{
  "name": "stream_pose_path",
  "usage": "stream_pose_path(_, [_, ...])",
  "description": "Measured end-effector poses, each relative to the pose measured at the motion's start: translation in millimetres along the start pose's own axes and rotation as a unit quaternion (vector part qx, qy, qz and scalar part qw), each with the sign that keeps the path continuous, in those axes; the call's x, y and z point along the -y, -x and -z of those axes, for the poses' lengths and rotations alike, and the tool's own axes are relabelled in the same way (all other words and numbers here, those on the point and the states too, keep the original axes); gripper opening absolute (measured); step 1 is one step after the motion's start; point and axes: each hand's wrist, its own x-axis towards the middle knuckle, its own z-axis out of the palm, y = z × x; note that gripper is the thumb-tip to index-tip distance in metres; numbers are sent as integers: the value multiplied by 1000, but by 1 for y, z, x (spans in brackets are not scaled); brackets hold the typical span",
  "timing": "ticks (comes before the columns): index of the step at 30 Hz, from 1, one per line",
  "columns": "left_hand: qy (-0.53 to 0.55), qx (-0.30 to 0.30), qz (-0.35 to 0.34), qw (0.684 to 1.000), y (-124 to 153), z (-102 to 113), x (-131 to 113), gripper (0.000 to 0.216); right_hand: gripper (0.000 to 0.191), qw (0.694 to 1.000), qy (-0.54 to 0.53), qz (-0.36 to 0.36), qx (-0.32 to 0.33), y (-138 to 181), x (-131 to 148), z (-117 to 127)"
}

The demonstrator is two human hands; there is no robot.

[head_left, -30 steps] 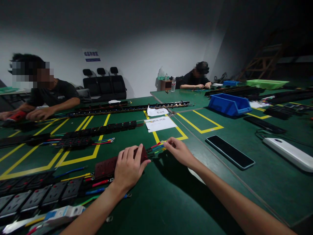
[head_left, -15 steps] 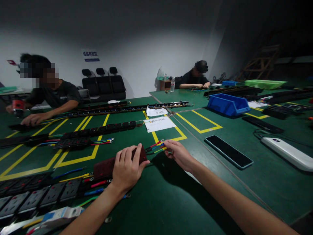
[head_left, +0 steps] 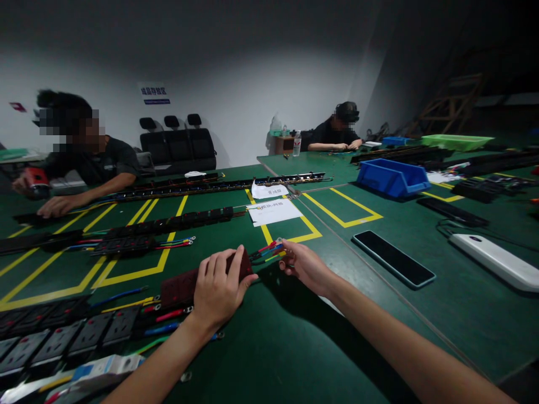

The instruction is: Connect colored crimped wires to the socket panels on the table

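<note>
Well inside the tabletop's (head_left: pixel 252 359) far edge, the left hand (head_left: pixel 219 283) clasps a dark-red strip (head_left: pixel 179 287); tugging could strain the wires (head_left: pixel 264 254) at the right hand (head_left: pixel 305 266) (pinched? I can't tell).

Two hands, one dark red block, two co-workers.
The person has one left hand (head_left: pixel 219 283) and one right hand (head_left: pixel 306 264), with one dark red block (head_left: pixel 179 287) between the two forearms' reach and at least three coloured wires (head_left: pixel 265 248) from its end. The table carries one phone (head_left: pixel 393 259), one white device (head_left: pixel 497 261), two blue bins, namely one large bin (head_left: pixel 377 182) and one small bin (head_left: pixel 394 141), one green tray (head_left: pixel 457 144), one bottle (head_left: pixel 297 145) and, mid-table, two paper sheets, one flat sheet (head_left: pixel 273 214) and one curled sheet (head_left: pixel 268 192). Beyond are one left-side co-worker (head_left: pixel 120 160), one far co-worker (head_left: pixel 326 134), one red drill (head_left: pixel 37 180) and three headrests (head_left: pixel 171 121); black socket strips are cut off, uncountable.
</note>
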Motion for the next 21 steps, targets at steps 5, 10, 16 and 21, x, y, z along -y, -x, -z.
stream_pose_path(5, [4, 0, 10, 1000, 1, -2, 0, 60, 33, 1000, 12, 5, 3, 0, -2, 1])
stream_pose_path(10, [4, -7, 7, 1000, 2, -4, 1, 62, 33, 1000, 19, 7, 2, -3, -4, 4])
stream_pose_path(16, [-11, -21, -15, 1000, 1, -2, -1, 63, 34, 1000, 17, -4, 10, -3, -3, 6])
stream_pose_path(21, [-11, -14, -22, 1000, 2, -2, -1, 63, 26, 1000, 4, -20, 0, -3, -4, 6])
